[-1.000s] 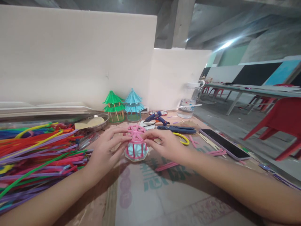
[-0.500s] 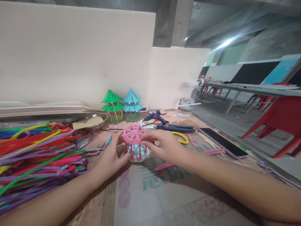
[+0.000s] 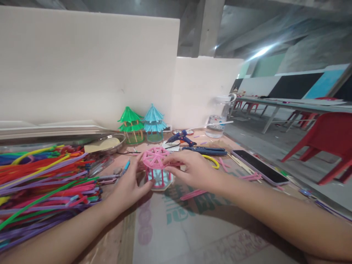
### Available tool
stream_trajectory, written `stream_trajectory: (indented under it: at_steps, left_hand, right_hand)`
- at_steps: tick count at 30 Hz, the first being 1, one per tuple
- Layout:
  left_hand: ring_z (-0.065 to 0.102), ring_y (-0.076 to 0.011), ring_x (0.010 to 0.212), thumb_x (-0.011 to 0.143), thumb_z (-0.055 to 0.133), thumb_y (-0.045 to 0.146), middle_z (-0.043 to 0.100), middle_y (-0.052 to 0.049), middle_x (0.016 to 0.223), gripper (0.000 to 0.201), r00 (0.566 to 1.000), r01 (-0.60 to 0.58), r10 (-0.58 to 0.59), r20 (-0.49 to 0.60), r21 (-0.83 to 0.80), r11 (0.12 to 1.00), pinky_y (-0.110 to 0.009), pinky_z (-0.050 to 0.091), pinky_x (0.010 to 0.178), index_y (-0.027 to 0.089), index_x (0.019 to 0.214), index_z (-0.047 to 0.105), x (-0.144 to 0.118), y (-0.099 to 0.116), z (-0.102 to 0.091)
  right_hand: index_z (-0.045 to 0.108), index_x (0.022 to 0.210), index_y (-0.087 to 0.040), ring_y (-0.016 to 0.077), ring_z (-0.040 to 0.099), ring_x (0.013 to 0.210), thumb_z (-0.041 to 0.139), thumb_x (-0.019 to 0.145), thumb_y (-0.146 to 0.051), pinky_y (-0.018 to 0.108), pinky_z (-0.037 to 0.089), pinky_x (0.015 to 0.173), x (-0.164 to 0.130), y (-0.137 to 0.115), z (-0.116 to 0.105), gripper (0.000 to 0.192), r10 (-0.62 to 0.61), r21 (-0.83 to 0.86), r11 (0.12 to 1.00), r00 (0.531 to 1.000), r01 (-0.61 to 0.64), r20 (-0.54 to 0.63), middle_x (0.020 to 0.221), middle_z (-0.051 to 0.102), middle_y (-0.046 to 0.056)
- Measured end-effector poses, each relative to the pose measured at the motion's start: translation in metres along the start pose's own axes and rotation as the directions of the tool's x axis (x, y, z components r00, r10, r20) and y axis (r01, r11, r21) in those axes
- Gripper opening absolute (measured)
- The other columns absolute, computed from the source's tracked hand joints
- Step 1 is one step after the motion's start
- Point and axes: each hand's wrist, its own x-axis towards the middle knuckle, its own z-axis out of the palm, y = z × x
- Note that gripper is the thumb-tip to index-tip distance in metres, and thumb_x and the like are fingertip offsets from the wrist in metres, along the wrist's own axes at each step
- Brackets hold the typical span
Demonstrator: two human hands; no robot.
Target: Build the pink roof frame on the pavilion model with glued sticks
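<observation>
Between my hands stands a small pink pavilion frame [image 3: 156, 158], with a spoked ring on top, thin pink posts and a pale blue, many-sided base. My left hand [image 3: 134, 183] is curled round its left side, thumb against a lower post. With thumb and fingers pinched at the right edge of the top ring, my right hand [image 3: 189, 168] also holds the frame; the exact contact of its fingertips is partly hidden. Pink pipe cleaner pieces [image 3: 192, 194] lie just beneath my right wrist.
Bundled pipe cleaners [image 3: 46, 183] cover the left. Behind stand a green pavilion [image 3: 131, 126], a blue pavilion [image 3: 154, 124], a glue gun [image 3: 181, 138] and a water jug [image 3: 217, 121]. Dark-handled pliers [image 3: 205, 150], wooden sticks [image 3: 242, 163] and a phone [image 3: 260, 167] lie to the right.
The view has shifted very slightly. Both hands keep their places on the pink pavilion frame, with hardly any movement.
</observation>
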Motion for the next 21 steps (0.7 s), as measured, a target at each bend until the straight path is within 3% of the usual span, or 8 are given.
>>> stream_trajectory:
  at_steps: [5,11,15,17,21]
  left_hand:
    - [0.054,-0.0309,0.131,0.086,0.057,0.029,0.045,-0.018,0.149,0.076,1.000,-0.004,0.005,0.019,-0.014,1.000,-0.052,0.047,0.107,0.022,0.151,0.019,-0.001,-0.004,-0.002]
    - [0.046,-0.0309,0.139,0.087,0.053,0.027,0.046,-0.016,0.150,0.068,0.999,-0.035,0.035,0.040,0.005,0.999,-0.050,0.044,0.111,0.022,0.149,0.025,-0.001,-0.010,-0.003]
    - [0.053,-0.0317,0.132,0.087,0.056,0.028,0.049,-0.017,0.147,0.065,0.996,-0.066,0.062,0.059,0.060,0.996,-0.052,0.042,0.112,0.020,0.146,0.031,0.000,-0.014,-0.003]
    - [0.053,-0.0320,0.132,0.085,0.057,0.027,0.050,-0.017,0.146,0.064,0.995,-0.079,0.074,0.059,0.077,0.994,-0.053,0.039,0.114,0.019,0.145,0.035,0.000,-0.014,-0.003]
    - [0.053,-0.0320,0.132,0.083,0.057,0.023,0.051,-0.017,0.145,0.067,0.996,-0.079,0.076,0.047,0.066,0.995,-0.053,0.040,0.113,0.019,0.146,0.034,0.000,-0.015,-0.002]
  right_hand:
    - [0.069,0.111,-0.021,0.0169,0.067,0.073,0.066,0.089,-0.032,0.026,0.046,0.066,0.004,-0.005,-0.017,0.024,0.029,0.055,0.998,0.991,-0.036,0.127,0.082,0.074,0.002]
    - [0.070,0.099,-0.019,0.0153,0.064,0.072,0.053,0.096,-0.033,0.026,0.045,0.067,0.012,0.005,-0.031,0.022,0.061,0.091,0.994,0.998,-0.062,0.006,0.081,0.073,0.002]
    - [0.068,0.079,-0.017,0.0150,0.062,0.069,0.056,0.092,-0.032,0.025,0.043,0.063,0.020,0.037,-0.040,0.023,0.195,-0.033,0.980,0.981,-0.196,-0.017,0.072,0.069,0.001]
    - [0.066,0.071,-0.017,0.0146,0.061,0.068,0.054,0.092,-0.031,0.024,0.042,0.061,0.021,0.059,-0.043,0.028,0.311,-0.124,0.943,0.950,-0.310,-0.011,0.070,0.068,0.001]
    - [0.070,0.083,-0.015,0.0183,0.065,0.073,0.057,0.090,-0.026,0.027,0.047,0.066,0.017,0.101,-0.041,0.019,0.389,-0.192,0.901,0.921,-0.388,-0.032,0.080,0.073,0.005]
